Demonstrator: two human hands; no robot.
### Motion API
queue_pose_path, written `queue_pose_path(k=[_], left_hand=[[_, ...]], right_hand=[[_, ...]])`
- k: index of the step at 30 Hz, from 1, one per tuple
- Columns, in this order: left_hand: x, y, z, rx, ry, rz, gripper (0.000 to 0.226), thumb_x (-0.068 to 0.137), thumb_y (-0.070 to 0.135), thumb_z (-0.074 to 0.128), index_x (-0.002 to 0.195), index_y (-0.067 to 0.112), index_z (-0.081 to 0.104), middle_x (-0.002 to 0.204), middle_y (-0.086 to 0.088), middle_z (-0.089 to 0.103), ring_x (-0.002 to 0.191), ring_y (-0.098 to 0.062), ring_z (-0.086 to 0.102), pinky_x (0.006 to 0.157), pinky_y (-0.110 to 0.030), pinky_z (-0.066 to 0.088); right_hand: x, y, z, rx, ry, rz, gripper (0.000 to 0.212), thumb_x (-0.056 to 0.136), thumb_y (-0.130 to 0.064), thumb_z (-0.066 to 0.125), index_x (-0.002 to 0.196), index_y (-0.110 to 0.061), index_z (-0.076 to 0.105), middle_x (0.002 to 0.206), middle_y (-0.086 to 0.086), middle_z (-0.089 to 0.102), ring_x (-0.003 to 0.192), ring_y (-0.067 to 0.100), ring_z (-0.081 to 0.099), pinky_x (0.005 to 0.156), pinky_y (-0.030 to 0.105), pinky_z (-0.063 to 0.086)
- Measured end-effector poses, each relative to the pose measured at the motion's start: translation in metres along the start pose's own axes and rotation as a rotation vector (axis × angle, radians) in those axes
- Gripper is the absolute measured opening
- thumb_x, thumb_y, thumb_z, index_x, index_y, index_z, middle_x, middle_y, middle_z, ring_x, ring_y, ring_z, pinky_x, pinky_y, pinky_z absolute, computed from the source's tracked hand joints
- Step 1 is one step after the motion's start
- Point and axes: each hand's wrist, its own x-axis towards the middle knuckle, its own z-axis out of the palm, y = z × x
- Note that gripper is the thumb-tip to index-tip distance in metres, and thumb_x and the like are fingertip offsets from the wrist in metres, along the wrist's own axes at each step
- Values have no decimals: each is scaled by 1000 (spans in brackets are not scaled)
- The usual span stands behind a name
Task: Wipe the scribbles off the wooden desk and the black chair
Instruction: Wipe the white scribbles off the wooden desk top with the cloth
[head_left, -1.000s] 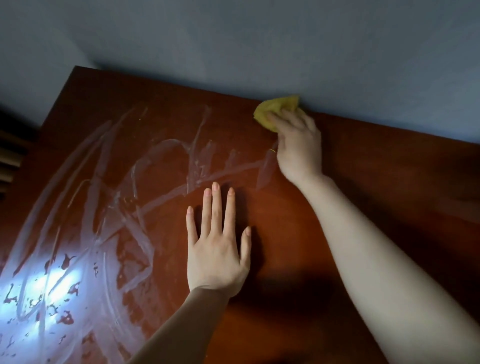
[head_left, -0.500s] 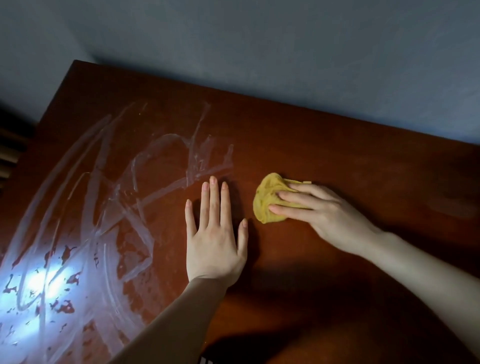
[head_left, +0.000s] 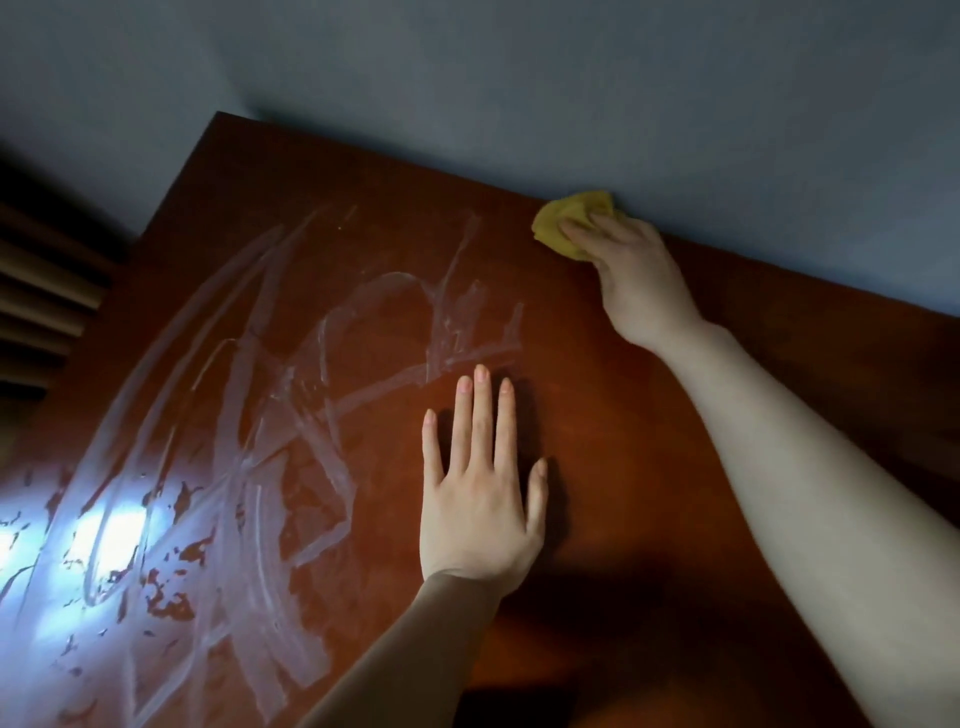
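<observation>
right hand (head_left: 631, 270) grips the bunched cloth (head_left: 563, 221) at the far edge of the desk (head_left: 675, 519); left hand (head_left: 480, 499) lies flat, empty; best pull the cloth firmly through the scribbles (head_left: 249, 415)

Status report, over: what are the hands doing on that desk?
Left hand flat on desk. Right hand grips cloth at far edge, by wall. Scribbles cover desk's left part, unwiped.
</observation>
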Motion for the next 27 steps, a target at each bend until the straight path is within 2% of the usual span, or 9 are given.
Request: queue_pose_path(k=[7, 11, 15, 19, 24, 27], left_hand=[[1, -1, 0, 4, -4, 3, 63, 97, 43, 26, 150, 10, 17, 158, -9, 11, 146, -21, 6, 115, -46, 8], [2, -1, -1, 10, -11, 5, 62, 97, 43, 26, 150, 10, 19, 158, -8, 13, 146, -21, 7, 115, -46, 7], [1, 0, -1, 3, -14, 11, 60, 97, 42, 27, 149, 11, 24, 158, -8, 14, 147, -20, 6, 116, -46, 6], [1, 0, -3, 4, -3, 25, 57, 97, 40, 28, 145, 11, 32, 156, -10, 22, 146, -23, 12, 116, -47, 8], [0, 0, -5, -2, 37, 30, 49, 93, 37, 35, 134, 12, 45, 139, -12, 46, 132, -29, 34, 113, -50, 14], [-1, 0, -4, -9, 56, 17, 47, 93, 37, 36, 131, 12, 47, 132, -12, 49, 126, -30, 38, 113, -49, 16]], right_hand=[[53, -60, 27, -10, -94, -154, 57, 93, 2, 36, 142, -27, 42, 151, 5, 34, 137, 32, 29, 110, 40, 27], [40, -69, 31, 58, -150, -340, 57, 92, 6, 40, 135, -29, 52, 145, 4, 44, 134, 31, 35, 107, 44, 31], [6, -65, 24, 110, -215, -448, 55, 92, 7, 41, 133, -28, 54, 143, 4, 47, 134, 30, 36, 103, 45, 30], [-27, -54, 14, 135, -247, -447, 54, 94, 6, 41, 133, -29, 54, 142, 0, 47, 135, 25, 35, 104, 41, 29], [-67, -19, -3, 125, -236, -337, 50, 96, 0, 44, 132, -33, 53, 142, -3, 47, 135, 20, 34, 109, 37, 25], [-85, 8, -14, 116, -173, -249, 51, 94, 3, 48, 132, -30, 53, 140, 1, 50, 133, 23, 38, 109, 44, 31]])
